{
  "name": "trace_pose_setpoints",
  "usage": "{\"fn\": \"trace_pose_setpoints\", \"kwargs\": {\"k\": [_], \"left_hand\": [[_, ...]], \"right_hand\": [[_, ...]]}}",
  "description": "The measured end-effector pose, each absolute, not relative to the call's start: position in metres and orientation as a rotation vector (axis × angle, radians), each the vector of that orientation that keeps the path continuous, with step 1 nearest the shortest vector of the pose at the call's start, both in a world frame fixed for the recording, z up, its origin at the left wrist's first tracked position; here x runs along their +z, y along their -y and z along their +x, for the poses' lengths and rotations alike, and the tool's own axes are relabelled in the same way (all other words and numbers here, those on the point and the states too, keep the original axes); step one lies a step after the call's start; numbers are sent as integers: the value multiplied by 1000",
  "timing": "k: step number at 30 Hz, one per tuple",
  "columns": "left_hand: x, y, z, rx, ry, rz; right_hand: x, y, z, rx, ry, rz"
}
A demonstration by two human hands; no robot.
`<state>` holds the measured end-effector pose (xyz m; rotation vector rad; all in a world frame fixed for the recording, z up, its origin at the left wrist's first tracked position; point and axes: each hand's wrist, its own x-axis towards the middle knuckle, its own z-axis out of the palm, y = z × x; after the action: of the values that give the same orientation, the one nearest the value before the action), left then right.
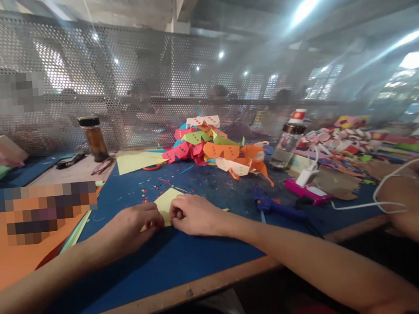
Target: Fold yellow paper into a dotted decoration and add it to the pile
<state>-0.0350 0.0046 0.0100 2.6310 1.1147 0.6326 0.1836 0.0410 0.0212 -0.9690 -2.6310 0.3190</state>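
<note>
A pale yellow sheet of paper point(166, 198), with a pointed top corner, lies on the blue table in front of me. My left hand point(136, 224) is at its left edge, fingers curled in and closed on the paper. On the right side of the sheet, my right hand point(196, 216) is closed too, thumb and fingers pinching the paper's lower part. Both hands cover much of the sheet, so its lower edge is partly hidden. Just beyond it, tiny coloured paper scraps point(150, 194) are scattered on the tabletop.
Colourful cut-paper pieces with dots point(223, 151) are heaped behind. Orange-handled scissors point(152, 167) lie left of them. To the right are a blue glue gun point(280, 206), a pink power strip point(308, 191), a glass jar point(285, 150) and another person's arm point(403, 194). Orange paper point(5, 258) lies left.
</note>
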Motion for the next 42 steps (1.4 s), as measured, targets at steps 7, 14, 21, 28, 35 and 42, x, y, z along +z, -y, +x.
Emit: {"fn": "trace_pose_setpoints", "kwargs": {"k": [7, 14, 21, 28, 35, 42], "left_hand": [[15, -2, -31, 622, -1121, 2600], [13, -3, -32, 632, -1109, 2608], [17, -2, -31, 629, -1126, 2573], [16, -3, -32, 612, -1112, 2564], [15, -5, -34, 604, -1098, 2531], [17, -4, -34, 584, -1086, 2551]], "right_hand": [[22, -39, 181, 306, 2619, -1046], [25, -42, 202, 354, 2629, -1180], [27, -40, 218, 337, 2614, -1216], [36, -38, 241, 320, 2610, -1341], [41, -39, 263, 323, 2626, -1410], [51, -41, 282, 248, 2687, -1484]]}}
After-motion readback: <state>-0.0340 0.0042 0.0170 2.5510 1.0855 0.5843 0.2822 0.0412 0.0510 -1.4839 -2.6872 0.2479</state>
